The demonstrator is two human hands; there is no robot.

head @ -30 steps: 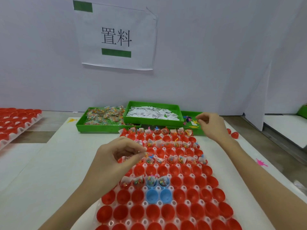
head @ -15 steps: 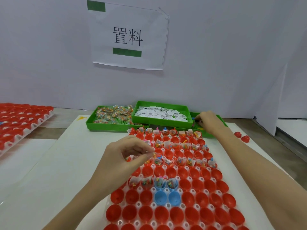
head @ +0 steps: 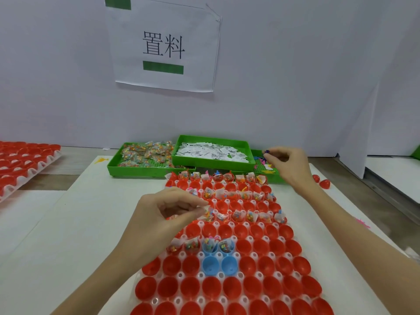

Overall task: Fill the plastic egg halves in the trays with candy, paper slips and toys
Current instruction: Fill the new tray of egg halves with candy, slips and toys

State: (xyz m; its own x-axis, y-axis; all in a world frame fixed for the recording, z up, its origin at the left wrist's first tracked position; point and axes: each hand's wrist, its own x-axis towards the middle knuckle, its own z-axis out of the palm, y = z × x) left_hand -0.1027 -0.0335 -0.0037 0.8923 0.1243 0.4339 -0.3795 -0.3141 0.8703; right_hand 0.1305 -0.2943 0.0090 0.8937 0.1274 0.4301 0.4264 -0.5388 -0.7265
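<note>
A white tray (head: 200, 255) of red and a few blue egg halves (head: 229, 264) runs up the middle of the table. Alternate rows hold candy packets, slips and toys. My left hand (head: 163, 212) hovers over the tray's left side, thumb and fingertips pinched on a small clear candy packet (head: 208, 211). My right hand (head: 288, 164) reaches into the right green bin of toys (head: 266, 171), fingertips pinched on a small purple toy (head: 267, 152). Candy packets fill the left green bin (head: 145, 153), paper slips the middle one (head: 211, 151).
Another tray of red egg halves (head: 25, 160) lies at the far left. Two loose red halves (head: 321, 181) rest on the table right of the bins. A paper sign (head: 163, 46) hangs on the white wall behind. A pink toy (head: 361, 222) lies at the right.
My right hand has lifted slightly from the toy bin with a purple toy pinched. My left hand has held its place over the tray with the packet. The view shifted a little.
</note>
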